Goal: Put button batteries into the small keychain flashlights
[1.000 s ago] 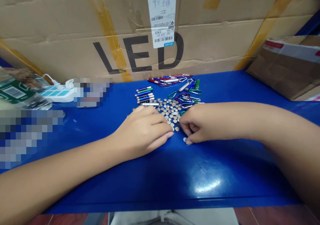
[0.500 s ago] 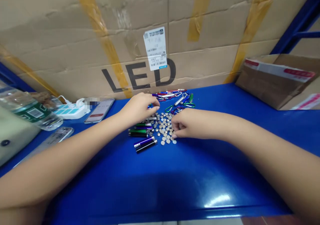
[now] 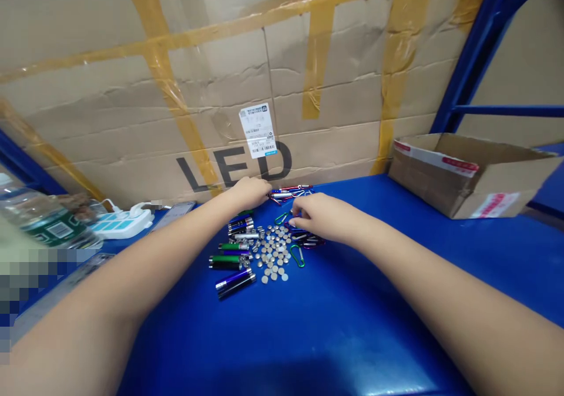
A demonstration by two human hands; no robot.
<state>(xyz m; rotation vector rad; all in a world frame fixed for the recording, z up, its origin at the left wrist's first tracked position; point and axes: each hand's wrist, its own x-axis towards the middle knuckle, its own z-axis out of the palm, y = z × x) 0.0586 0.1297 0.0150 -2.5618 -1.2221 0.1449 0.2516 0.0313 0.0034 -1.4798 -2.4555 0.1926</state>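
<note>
Slim tubes (image 3: 285, 195) red, blue, silver — clips (image 3: 311, 241) dark, glossy; left fingers (image 3: 266, 190), right fingers (image 3: 298, 222) bent — grip unclear.

The capital letters "LED" (image 3: 231, 168) stand in heavy black print low on the large cardboard box (image 3: 211, 99), and a white shipping label (image 3: 258, 130) stuck there overlaps the upper left of the D, bearing barcodes, a blue patch at its lower corner and lines of print too small to make out. On the clear bottle (image 3: 37, 208), a green wrapper (image 3: 59, 230) shows a white barcode panel with its digits unreadable, while the small open carton (image 3: 425, 175) carries tape with red panels (image 3: 460, 165) whose pale lettering is too blurred to read.
</note>
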